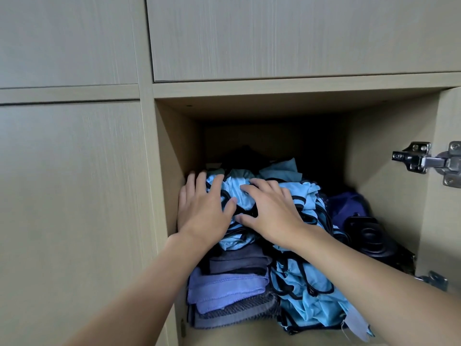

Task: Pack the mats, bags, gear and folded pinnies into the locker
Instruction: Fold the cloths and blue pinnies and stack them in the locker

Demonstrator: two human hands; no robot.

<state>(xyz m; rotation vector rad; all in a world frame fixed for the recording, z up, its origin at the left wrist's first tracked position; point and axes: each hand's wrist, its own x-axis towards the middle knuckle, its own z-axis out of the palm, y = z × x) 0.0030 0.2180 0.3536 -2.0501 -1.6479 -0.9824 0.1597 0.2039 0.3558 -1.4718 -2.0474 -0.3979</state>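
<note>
The open locker (174, 136) holds a heap of light blue pinnies with black trim (306, 290). They pile over a stack of folded purple and grey mats (224, 288) at the lower left. My left hand (202, 208) lies flat with spread fingers on the left of the heap, against the locker's left wall. Beside it, my right hand (269, 211) presses on the top of the pinnies, fingers spread. A dark purple bag (346, 206) and a black round piece of gear (371, 238) sit to the right of the pinnies.
The locker door (449, 221) stands open at the right, with a metal hinge (424, 161) on it and a second hinge (434, 279) lower down. Shut beige locker doors (69, 196) surround the compartment. The back of the compartment is dark.
</note>
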